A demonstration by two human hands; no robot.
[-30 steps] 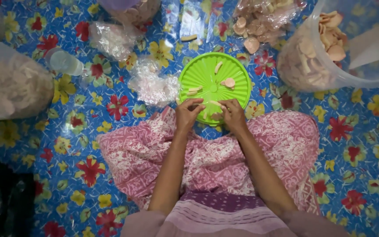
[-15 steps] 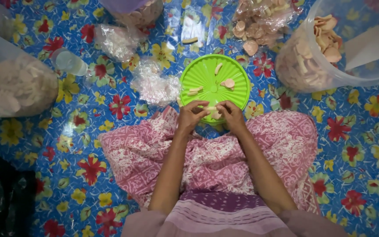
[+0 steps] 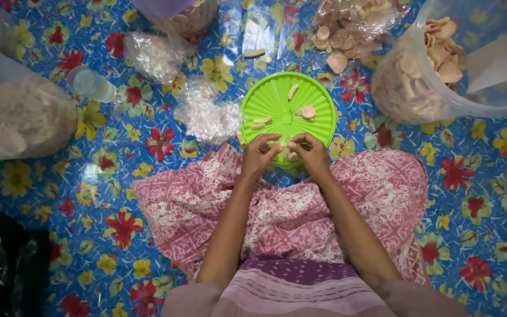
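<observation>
while a small pale chip piece (image 3: 289, 145) is pinched between the left hand (image 3: 257, 157) and right hand (image 3: 310, 154), sorting over the green plate (image 3: 324, 105) seems underway. a gentle, steady pull is judged needed next.

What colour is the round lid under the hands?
Bright green, with ribs fanning out from its centre: the lid. Only the head view shows it.
</observation>
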